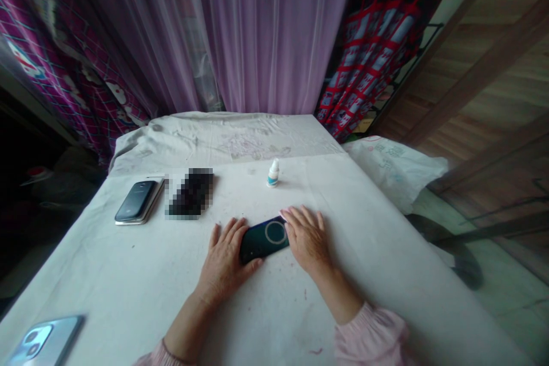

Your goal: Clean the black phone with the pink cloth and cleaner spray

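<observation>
A dark phone (261, 244) with a pale ring on its upward face lies flat and slanted on the cloth-covered table. My left hand (223, 260) grips its left end, thumb along the near edge and fingers by the far edge. Over the right end rests my right hand (309, 242), its fingers slightly spread and its thumb hidden. A small pale pink bit shows by its fingertips; I cannot tell what it is. Beyond the phone, a small white dropper-like bottle (273, 174) with a teal label stands upright.
At the left, another dark phone (136, 201) lies on a lighter flat item. Beside it is a blurred-out dark object (191, 193). A silvery-blue phone (54, 340) lies at the near left. Purple curtains (274, 34) hang behind the table; a white plastic bag (386, 166) is to the right.
</observation>
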{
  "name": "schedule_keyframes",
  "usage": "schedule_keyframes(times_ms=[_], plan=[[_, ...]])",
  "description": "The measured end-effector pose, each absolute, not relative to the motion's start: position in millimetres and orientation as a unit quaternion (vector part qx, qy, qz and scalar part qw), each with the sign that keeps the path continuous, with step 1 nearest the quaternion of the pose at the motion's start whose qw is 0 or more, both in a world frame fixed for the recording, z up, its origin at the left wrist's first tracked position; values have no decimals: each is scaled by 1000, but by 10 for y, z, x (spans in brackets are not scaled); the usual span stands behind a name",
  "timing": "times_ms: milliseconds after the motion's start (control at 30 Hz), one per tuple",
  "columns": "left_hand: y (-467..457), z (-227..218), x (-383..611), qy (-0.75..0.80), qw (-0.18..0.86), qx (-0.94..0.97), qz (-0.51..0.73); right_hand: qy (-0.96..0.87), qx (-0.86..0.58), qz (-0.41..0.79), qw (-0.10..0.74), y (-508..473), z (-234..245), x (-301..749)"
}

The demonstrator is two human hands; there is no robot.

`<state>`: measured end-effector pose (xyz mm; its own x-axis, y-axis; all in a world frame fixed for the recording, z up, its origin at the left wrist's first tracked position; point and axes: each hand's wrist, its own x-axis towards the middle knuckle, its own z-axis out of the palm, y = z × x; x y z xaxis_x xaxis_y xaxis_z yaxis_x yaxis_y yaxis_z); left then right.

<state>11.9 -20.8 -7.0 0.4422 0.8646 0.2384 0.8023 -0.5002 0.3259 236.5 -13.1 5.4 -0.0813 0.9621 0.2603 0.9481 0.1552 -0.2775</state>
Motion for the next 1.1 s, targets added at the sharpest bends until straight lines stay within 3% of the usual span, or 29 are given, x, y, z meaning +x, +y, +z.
schedule_keyframes(times_ms=[300,600,967,1100], plan=[[-214,-61,137,504,83,839,188,-787,-583,36,197,-135,98,1852],[-211,-56,132,504,84,839,186,-722,-666,-4,187,-96,12,2364],[-206,-50,133,504,77,842,178,-767,-621,27,159,-440,68,1993],[-204,-54,132,503,78,842,178,-731,-668,15,139,-353,55,2168]])
